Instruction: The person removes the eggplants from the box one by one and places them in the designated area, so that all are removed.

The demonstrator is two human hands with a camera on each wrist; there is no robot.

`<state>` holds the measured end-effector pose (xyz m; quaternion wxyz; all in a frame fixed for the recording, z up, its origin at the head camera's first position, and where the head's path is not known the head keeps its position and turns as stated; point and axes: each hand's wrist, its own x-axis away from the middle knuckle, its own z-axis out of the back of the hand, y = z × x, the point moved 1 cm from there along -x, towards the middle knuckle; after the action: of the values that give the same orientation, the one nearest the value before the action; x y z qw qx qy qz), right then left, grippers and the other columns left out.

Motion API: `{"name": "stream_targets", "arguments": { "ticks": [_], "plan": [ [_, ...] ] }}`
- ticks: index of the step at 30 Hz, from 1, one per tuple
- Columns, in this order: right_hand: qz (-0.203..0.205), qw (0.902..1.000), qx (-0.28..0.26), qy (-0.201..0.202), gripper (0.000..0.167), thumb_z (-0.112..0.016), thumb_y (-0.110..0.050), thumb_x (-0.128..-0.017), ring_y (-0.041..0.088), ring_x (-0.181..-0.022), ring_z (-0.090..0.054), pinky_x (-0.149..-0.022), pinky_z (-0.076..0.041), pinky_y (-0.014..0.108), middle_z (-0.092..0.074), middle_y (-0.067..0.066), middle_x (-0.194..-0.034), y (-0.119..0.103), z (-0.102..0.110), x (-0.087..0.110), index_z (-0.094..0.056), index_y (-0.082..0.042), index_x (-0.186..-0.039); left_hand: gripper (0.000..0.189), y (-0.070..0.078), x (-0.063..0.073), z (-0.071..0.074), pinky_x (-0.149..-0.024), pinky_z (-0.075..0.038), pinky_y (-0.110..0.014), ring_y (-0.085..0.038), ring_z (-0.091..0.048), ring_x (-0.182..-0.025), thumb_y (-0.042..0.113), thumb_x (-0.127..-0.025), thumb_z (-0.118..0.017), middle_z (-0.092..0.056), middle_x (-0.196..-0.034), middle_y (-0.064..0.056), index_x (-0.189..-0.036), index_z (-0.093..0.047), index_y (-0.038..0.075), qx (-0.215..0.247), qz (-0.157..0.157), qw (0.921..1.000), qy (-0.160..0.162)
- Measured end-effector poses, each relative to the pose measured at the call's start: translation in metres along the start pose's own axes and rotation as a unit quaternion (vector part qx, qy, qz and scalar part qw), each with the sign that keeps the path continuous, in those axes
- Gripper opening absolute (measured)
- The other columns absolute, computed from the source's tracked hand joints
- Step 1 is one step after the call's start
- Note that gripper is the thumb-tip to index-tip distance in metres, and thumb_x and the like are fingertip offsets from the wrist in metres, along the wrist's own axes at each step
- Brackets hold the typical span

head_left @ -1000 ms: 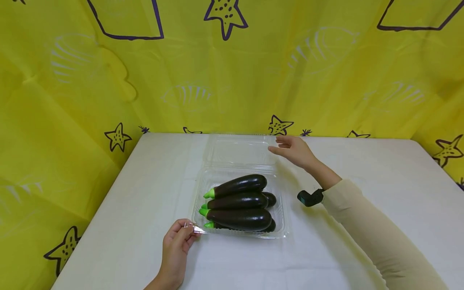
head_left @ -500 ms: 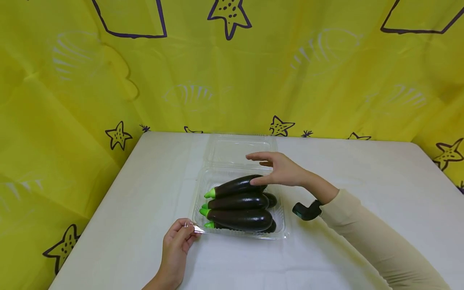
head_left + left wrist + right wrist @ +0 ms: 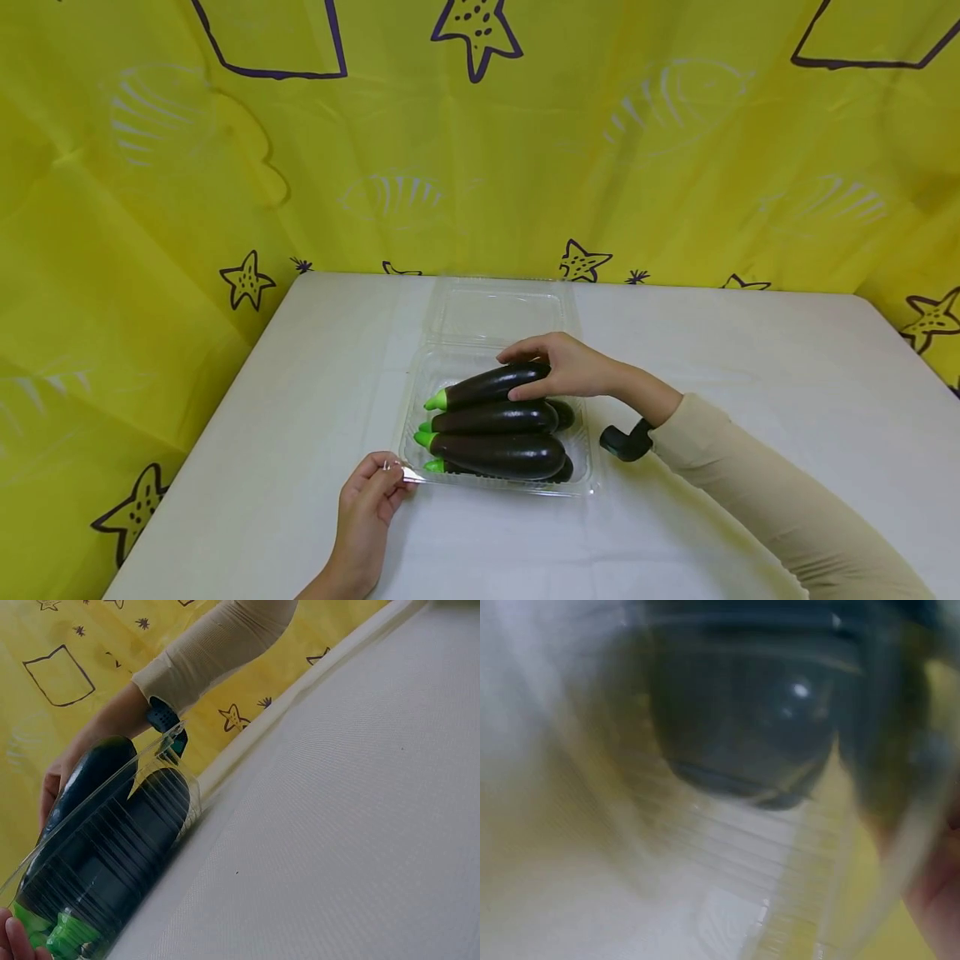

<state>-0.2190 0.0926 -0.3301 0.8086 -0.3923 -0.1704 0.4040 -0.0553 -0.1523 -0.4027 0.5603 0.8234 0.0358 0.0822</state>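
Note:
A clear plastic clamshell box [image 3: 517,488] lies open in the head view, its lid [image 3: 498,312] folded back toward the wall. Several dark purple eggplants with green stem ends are piled in it. My left hand [image 3: 365,508] pinches the box's near left corner between thumb and fingers. Over the box, my right hand [image 3: 570,371] grips the fat end of the farthest top eggplant [image 3: 480,386], thumb on the near side and fingers on the far side. In the left wrist view, an eggplant [image 3: 154,817] shows through the ribbed box wall. The right wrist view is blurred, with a dark eggplant [image 3: 735,712] behind clear plastic.
A white-covered table [image 3: 300,400] carries the box near its middle. A yellow patterned cloth [image 3: 480,150] hangs along the back and sides. A black device [image 3: 626,442] is strapped at my right wrist, beside the box's right edge.
My right hand has moved from beside the lid, left and nearer, down onto the top eggplant, and its fingers have closed round it. My left hand stays at the box corner.

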Motion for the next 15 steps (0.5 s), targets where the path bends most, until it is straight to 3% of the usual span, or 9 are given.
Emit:
{"name": "stream_targets", "arguments": {
  "ticks": [11, 15],
  "plan": [
    [0.015, 0.9997, -0.015, -0.01, 0.039, -0.069, -0.018, -0.083, 0.018, -0.1, -0.057, -0.085, -0.046, 0.035, -0.062, 0.007, -0.112, 0.0061, -0.0061, -0.0031, -0.061, -0.001, -0.117, 0.012, 0.0003, 0.0004, -0.0006, -0.07, -0.047, -0.022, -0.012, -0.055, -0.072, 0.0, -0.09, -0.042, -0.053, -0.081, -0.003, -0.085, -0.052, 0.005, 0.002, -0.001, 1.0, -0.002],
    [0.014, 0.9998, -0.013, 0.008, 0.041, -0.069, -0.019, -0.083, 0.02, -0.103, -0.057, -0.086, -0.046, 0.039, -0.061, 0.009, -0.115, 0.0033, -0.0023, 0.0013, -0.06, -0.001, -0.118, 0.012, 0.0007, 0.0002, -0.0008, -0.07, -0.047, -0.022, -0.012, -0.055, -0.072, 0.001, -0.091, -0.042, -0.052, -0.081, -0.004, -0.085, -0.051, 0.005, -0.001, 0.002, 1.0, 0.0]
  ]
}}
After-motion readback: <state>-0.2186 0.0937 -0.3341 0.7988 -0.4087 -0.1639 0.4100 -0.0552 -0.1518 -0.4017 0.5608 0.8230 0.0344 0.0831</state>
